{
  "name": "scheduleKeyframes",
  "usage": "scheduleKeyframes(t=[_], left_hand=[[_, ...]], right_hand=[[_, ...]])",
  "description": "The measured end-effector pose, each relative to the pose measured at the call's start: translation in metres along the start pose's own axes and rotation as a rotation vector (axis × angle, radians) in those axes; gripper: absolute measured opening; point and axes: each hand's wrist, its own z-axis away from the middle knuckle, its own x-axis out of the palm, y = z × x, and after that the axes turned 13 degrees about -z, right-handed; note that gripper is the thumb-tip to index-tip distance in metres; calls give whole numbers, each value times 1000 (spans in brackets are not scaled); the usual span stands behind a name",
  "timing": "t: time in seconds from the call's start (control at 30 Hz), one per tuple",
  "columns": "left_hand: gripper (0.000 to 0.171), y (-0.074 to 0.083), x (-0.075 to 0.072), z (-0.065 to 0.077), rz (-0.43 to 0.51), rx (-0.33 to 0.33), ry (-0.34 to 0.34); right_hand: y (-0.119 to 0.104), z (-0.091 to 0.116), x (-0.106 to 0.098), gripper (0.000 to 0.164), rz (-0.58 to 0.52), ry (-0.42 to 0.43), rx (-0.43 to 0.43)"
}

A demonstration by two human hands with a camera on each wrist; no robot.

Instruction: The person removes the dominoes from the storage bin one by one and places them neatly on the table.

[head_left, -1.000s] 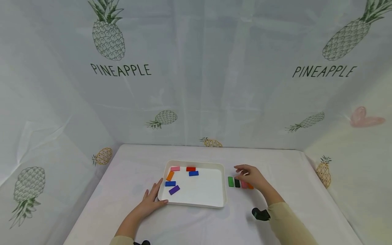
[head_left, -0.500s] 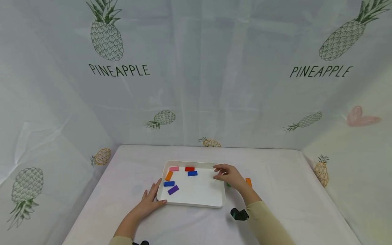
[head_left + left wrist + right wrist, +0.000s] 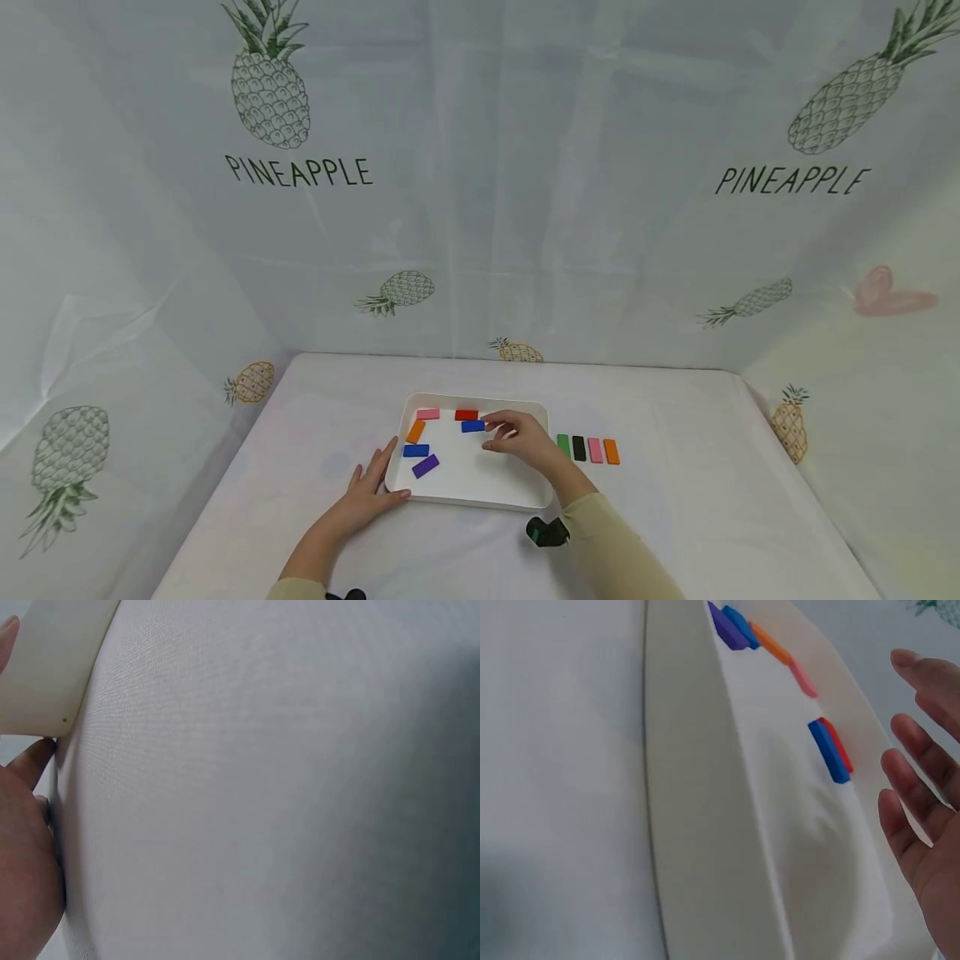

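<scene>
A shallow white tray [image 3: 487, 479] lies on the table with several small coloured blocks inside. My left hand [image 3: 367, 493] rests against the tray's left side, thumb at the front corner and fingers spread along the edge. Over the right part of the tray is my right hand [image 3: 521, 437], holding nothing; its fingers look loose and apart in the right wrist view. Its fingertips come close to a blue block [image 3: 472, 426], which lies by a red block [image 3: 467, 414]. Along the left are a pink block [image 3: 428, 413], an orange block [image 3: 416, 431], another blue block [image 3: 416, 450] and a purple block [image 3: 425, 466].
Right of the tray, a row on the white cloth holds a green block [image 3: 562, 444], a black block [image 3: 579, 447], a second pink block [image 3: 595, 450] and a second orange block [image 3: 612, 452]. Pineapple-print sheets [image 3: 517, 208] hang around the table.
My right hand has moved left, from above the row of blocks outside to above the tray, bringing that row back into full view. The left hand has stayed at the tray's edge.
</scene>
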Motion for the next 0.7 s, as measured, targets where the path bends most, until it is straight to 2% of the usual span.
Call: scheduleKeyframes(t=[0.3, 0.47, 0.7], left_hand=[[102, -3, -1, -2, 12, 13, -8], [102, -3, -1, -1, 14, 18, -10], [103, -2, -1, 0, 10, 1, -9]], right_hand=[[6, -13, 17, 41, 59, 43, 54], [10, -18, 22, 43, 112, 78, 90], [16, -28, 25, 46, 195, 91, 94]])
